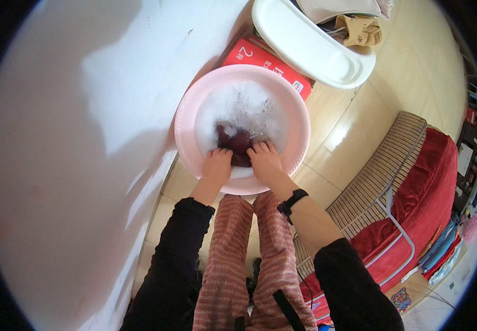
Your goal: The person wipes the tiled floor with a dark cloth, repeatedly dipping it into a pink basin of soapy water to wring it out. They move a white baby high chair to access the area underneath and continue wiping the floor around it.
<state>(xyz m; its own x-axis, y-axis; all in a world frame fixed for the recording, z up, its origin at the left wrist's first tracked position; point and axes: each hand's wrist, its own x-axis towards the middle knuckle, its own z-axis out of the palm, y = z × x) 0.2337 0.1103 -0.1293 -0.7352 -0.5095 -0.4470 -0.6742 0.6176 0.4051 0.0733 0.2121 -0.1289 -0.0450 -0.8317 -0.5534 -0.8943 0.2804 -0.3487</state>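
A pink plastic basin (186, 120) stands before me, its water topped with white soap suds (238, 99). Wet dark maroon cloth (238, 142) bulges out of the foam near the basin's close side. My left hand (218, 163) grips the cloth's left edge with curled fingers. On the opposite edge, my right hand (264, 159) has hold of it too, the thumb side towards the cloth. The lower part of the cloth is hidden under suds and water. A black band (292, 202) circles my right wrist.
A white wall (110, 103) rises close on the left. Beyond the basin are a red box (246, 53) and a white plastic tub-like tray (317, 49). A red-covered sofa or bed (429, 178) with a striped edge and a metal frame (404, 236) lies right, over tiled floor (346, 124).
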